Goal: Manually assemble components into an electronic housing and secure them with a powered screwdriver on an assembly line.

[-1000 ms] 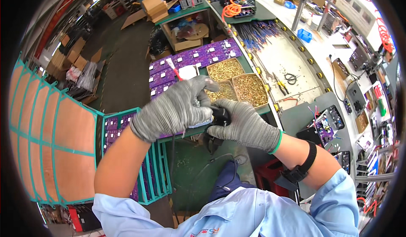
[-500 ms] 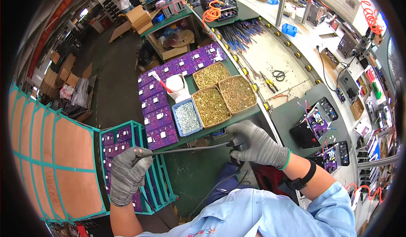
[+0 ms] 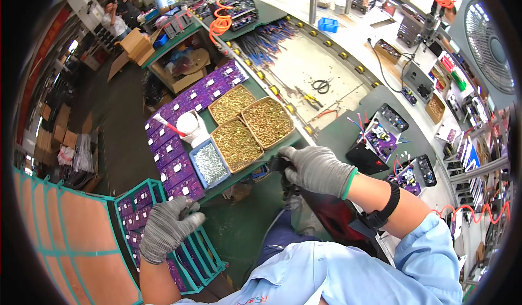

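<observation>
My left hand (image 3: 171, 226), in a grey knit glove, is held beside the teal rack at lower left. Its fingers curl toward the thumb; what lies between them, if anything, is hidden. My right hand (image 3: 321, 170), gloved the same way, is closed round a dark handheld piece (image 3: 280, 165), mostly covered by the fingers, so its kind is unclear. It hovers just off the bench's near edge. Closest to the hands on the bench are a blue tray of silvery screws (image 3: 209, 163) and a carton of brass-coloured small parts (image 3: 236, 144).
Purple circuit boards (image 3: 168, 153) lie in rows along the bench's left side. A white container (image 3: 187, 123) has a red-and-white handled tool by it. Open black housings (image 3: 375, 142) sit on the right. The teal rack (image 3: 209, 256) stands below left; a fan (image 3: 484, 38) is at upper right.
The black cable stretched between my hands no longer shows there. My right hand has shifted slightly left and up, and the whole view has turned rightward.
</observation>
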`<state>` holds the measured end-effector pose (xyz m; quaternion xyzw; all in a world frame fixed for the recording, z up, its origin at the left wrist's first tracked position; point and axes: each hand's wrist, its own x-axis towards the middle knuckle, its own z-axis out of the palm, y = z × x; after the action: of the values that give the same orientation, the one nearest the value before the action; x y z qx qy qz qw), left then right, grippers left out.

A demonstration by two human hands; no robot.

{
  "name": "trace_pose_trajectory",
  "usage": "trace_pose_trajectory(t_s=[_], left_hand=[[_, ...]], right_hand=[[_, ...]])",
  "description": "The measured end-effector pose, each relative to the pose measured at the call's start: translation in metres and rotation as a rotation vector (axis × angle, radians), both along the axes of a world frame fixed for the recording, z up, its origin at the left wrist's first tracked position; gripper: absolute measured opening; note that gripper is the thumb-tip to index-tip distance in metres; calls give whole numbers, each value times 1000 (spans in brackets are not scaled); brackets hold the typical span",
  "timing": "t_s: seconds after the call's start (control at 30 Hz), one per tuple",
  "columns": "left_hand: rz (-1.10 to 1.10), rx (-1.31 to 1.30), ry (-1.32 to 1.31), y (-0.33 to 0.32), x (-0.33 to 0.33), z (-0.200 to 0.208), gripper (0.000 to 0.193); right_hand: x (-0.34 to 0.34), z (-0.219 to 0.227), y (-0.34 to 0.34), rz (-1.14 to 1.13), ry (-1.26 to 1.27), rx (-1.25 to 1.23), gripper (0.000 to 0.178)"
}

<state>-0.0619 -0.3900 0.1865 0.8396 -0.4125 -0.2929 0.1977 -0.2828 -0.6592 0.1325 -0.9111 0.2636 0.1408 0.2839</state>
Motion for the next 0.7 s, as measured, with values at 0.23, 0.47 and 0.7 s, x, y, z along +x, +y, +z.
trace_pose_trajectory(t_s=[0.23, 0.47, 0.7], left_hand=[[-196, -555, -797, -46, -80, 15, 54], [-824, -811, -524, -25, -101, 20, 27], [-27, -118, 656, -52, -84, -74, 32]], right_hand=[[-3, -53, 5, -262, -521, 709, 66], [0, -58, 25, -427, -512, 711, 74], [-4, -38, 42, -471, -643, 780, 68]])
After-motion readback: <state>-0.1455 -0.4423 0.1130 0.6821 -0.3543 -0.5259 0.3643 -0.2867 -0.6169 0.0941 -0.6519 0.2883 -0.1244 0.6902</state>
